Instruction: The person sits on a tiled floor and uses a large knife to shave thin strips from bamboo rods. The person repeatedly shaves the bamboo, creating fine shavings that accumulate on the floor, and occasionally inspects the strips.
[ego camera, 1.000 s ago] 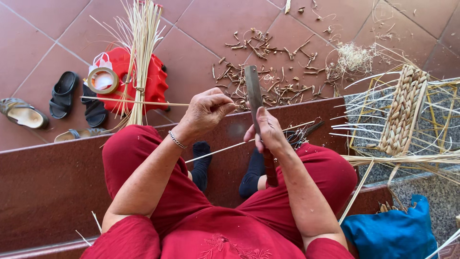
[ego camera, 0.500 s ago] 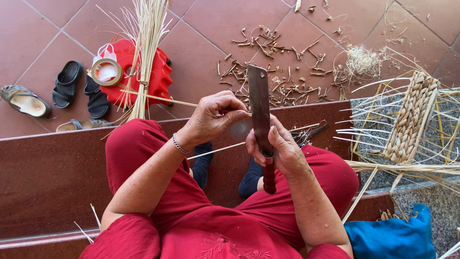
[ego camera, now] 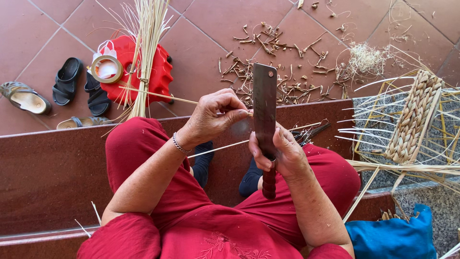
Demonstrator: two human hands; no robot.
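My right hand [ego camera: 282, 153] grips a long flat cleaver-like knife [ego camera: 264, 112] by its dark red handle, blade pointing away from me. My left hand [ego camera: 215, 115] pinches a thin pale reed strip [ego camera: 158, 96] right beside the blade's left face; the strip runs off to the left. A second thin strip [ego camera: 215, 149] crosses below, between my knees. I sit on a reddish step in red clothes, with a bracelet on my left wrist.
A tied bundle of pale reeds [ego camera: 143, 52] stands against a red plastic stool [ego camera: 153, 72] with a tape roll [ego camera: 106, 68]. Sandals [ego camera: 67, 81] lie at left. Reed offcuts [ego camera: 282, 62] litter the tiles. A partly woven basket [ego camera: 412, 120] and blue cloth [ego camera: 393, 235] sit at right.
The knife has swung from tilted to upright and nearer the middle. My left hand has brought the reed strip up against the blade.
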